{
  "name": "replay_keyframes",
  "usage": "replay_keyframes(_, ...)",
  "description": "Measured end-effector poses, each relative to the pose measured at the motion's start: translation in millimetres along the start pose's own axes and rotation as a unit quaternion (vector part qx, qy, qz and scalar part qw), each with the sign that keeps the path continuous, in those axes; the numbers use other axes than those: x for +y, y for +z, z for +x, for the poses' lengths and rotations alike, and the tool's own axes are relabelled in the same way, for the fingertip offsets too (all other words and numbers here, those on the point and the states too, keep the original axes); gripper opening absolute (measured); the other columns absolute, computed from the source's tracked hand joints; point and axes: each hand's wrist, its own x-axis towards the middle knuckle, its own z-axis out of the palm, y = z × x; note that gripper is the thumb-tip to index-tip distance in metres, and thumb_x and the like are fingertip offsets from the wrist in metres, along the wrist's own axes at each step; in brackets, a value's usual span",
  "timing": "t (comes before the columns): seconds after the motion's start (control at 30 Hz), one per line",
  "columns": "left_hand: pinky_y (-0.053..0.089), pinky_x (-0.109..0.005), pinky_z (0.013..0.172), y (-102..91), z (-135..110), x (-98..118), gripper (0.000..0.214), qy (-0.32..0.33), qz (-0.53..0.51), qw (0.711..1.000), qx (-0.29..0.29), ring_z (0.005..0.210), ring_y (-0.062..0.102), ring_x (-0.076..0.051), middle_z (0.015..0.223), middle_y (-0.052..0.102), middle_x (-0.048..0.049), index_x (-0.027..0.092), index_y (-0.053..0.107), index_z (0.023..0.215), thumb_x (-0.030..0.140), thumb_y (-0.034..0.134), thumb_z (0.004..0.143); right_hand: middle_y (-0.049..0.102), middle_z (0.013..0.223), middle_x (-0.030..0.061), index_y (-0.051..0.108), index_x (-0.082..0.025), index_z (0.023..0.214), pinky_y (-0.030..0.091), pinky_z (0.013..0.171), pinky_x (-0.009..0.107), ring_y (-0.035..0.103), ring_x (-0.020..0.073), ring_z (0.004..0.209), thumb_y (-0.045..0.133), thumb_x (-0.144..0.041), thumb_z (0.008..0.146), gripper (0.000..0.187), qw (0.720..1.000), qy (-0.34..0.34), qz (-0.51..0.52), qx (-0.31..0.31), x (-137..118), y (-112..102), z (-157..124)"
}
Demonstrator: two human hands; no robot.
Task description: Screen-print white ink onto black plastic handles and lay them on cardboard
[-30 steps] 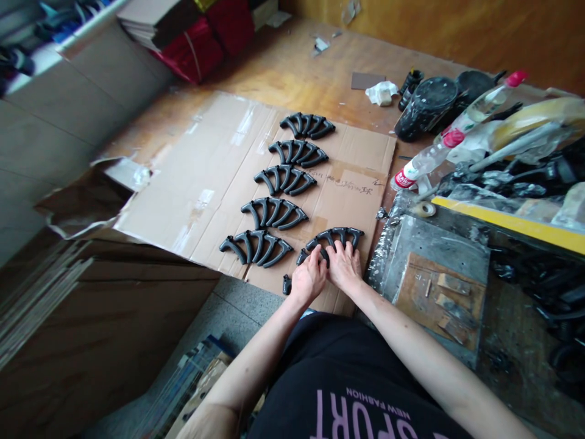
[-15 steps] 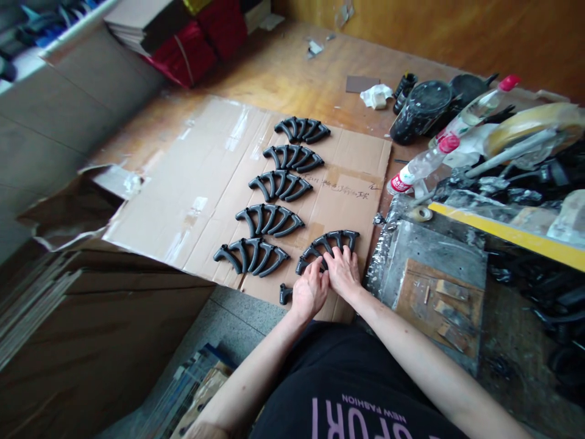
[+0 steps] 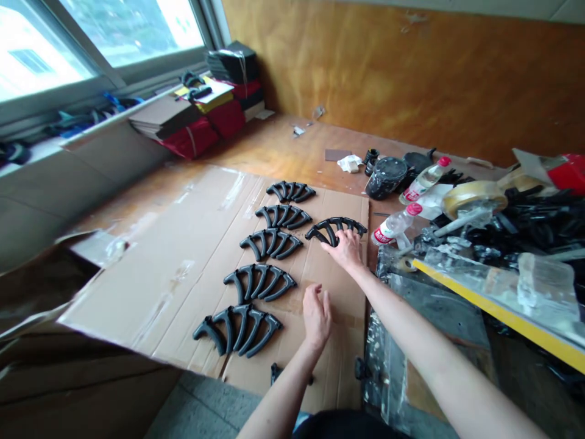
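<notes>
Several fans of black curved plastic parts lie in a column on a flat cardboard sheet (image 3: 192, 244). My right hand (image 3: 348, 250) is stretched forward, its fingers resting on a separate fan of black parts (image 3: 336, 228) at the sheet's right side. My left hand (image 3: 317, 314) hovers over bare cardboard nearer me, fingers loosely apart and holding nothing, just right of the nearest fan (image 3: 237, 326). A single small black piece (image 3: 275, 372) lies at the cardboard's near edge.
Right of the cardboard are two clear bottles with red caps (image 3: 393, 225), a black pot (image 3: 384, 177), a tape roll (image 3: 470, 195), a heap of black parts in plastic (image 3: 539, 225) and a yellow-edged board (image 3: 498, 305). Red and black stacks (image 3: 201, 122) sit below the window.
My right hand has slid the right-hand fan of parts forward, away from me. My left hand let go and stayed back. The camera has tilted up, showing the window and wall.
</notes>
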Motion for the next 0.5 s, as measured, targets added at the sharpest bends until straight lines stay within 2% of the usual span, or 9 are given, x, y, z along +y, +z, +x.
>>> replay_keyframes(0.13,0.046,-0.044,0.087,19.8,-1,-11,0.020,0.064,0.137,0.988,-0.033,0.097,0.060,-0.024,0.104,0.064,-0.0110,0.020,0.057,0.108,0.027,0.043,0.095,0.053,0.125,0.0129,0.061,-0.019,0.115,0.039,0.091,0.046,0.042,0.0349,0.118,0.058,-0.062,0.078,0.056,0.998,0.061,-0.016,-0.005,3,8,71)
replay_keyframes(0.23,0.044,-0.046,0.088,24.5,-4,-14,0.020,0.093,0.166,0.981,-0.027,0.099,0.059,-0.026,0.108,0.065,-0.0104,0.023,0.057,0.110,0.026,0.046,0.094,0.049,0.131,0.0149,0.060,-0.019,0.120,0.039,0.092,0.051,0.040,0.0376,0.122,0.058,-0.063,0.077,0.061,0.994,0.104,-0.015,-0.016,2,22,109)
replay_keyframes(0.37,0.044,-0.047,0.086,27.2,-5,-18,0.022,0.106,0.164,0.981,-0.011,0.097,0.060,-0.027,0.108,0.066,-0.0103,0.026,0.055,0.113,0.024,0.048,0.092,0.048,0.132,0.0170,0.058,-0.018,0.123,0.037,0.092,0.055,0.039,0.0394,0.122,0.059,-0.060,0.077,0.062,0.992,0.126,-0.015,-0.012,-3,41,144)
replay_keyframes(0.5,0.044,-0.047,0.085,29.3,-5,-21,0.024,0.114,0.165,0.980,-0.014,0.098,0.060,-0.028,0.109,0.066,-0.0114,0.024,0.054,0.115,0.022,0.050,0.091,0.049,0.130,0.0167,0.059,-0.018,0.123,0.036,0.093,0.056,0.040,0.0382,0.121,0.059,-0.060,0.078,0.061,0.992,0.122,-0.021,0.000,-9,52,162)
